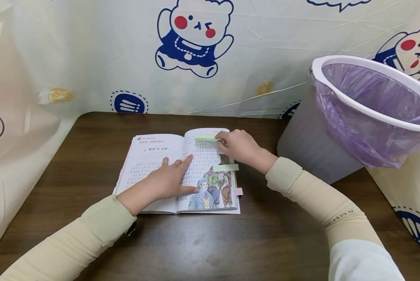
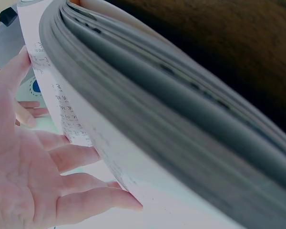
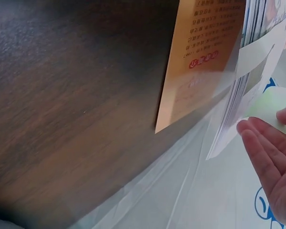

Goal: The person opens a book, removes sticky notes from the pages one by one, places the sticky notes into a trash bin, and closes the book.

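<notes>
An open book (image 1: pixel 153 156) lies on the brown table, with text on both pages and a coloured drawing of people (image 1: pixel 210 191) on the right page. My left hand (image 1: pixel 168 179) rests across the middle of the book, fingers spread and straight. Near the top of the right page my right hand (image 1: pixel 241 146) pinches the end of a pale green sticky note (image 1: pixel 205 138). In the right wrist view the sticky note (image 3: pixel 271 107) shows between thumb and fingers. Below that hand, another pale green strip (image 1: pixel 227 168) sticks out past the page edge.
A tall grey trash bin (image 1: pixel 308 136) with a purple liner (image 1: pixel 364 128) stands to the right of the book. A small pink tab (image 1: pixel 239 191) pokes from the book's right edge. Behind the table (image 1: pixel 203 242) hangs a patterned curtain (image 1: pixel 259 50).
</notes>
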Tool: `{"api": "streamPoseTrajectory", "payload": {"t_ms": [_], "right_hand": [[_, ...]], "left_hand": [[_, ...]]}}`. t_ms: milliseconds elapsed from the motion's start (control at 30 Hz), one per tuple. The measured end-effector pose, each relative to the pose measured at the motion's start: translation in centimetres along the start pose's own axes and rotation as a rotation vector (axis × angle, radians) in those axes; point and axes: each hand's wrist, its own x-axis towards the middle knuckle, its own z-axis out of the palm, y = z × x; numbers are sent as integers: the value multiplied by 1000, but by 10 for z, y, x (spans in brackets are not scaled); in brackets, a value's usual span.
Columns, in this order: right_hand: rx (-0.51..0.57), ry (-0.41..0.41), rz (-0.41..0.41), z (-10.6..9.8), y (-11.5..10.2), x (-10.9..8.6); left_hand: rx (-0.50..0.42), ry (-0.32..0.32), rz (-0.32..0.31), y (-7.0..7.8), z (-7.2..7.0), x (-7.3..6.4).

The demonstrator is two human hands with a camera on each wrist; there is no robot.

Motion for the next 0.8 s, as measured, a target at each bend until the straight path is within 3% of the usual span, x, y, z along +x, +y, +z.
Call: {"api": "streamPoseTrajectory", "payload": {"t_ms": [200, 800], "right_hand": [[-27, 72, 4, -1, 2, -3], [92, 110, 98, -7, 18, -9]], "left_hand": [[2, -1, -5, 1, -1, 0], [6, 6, 7, 1, 1, 0]]}}
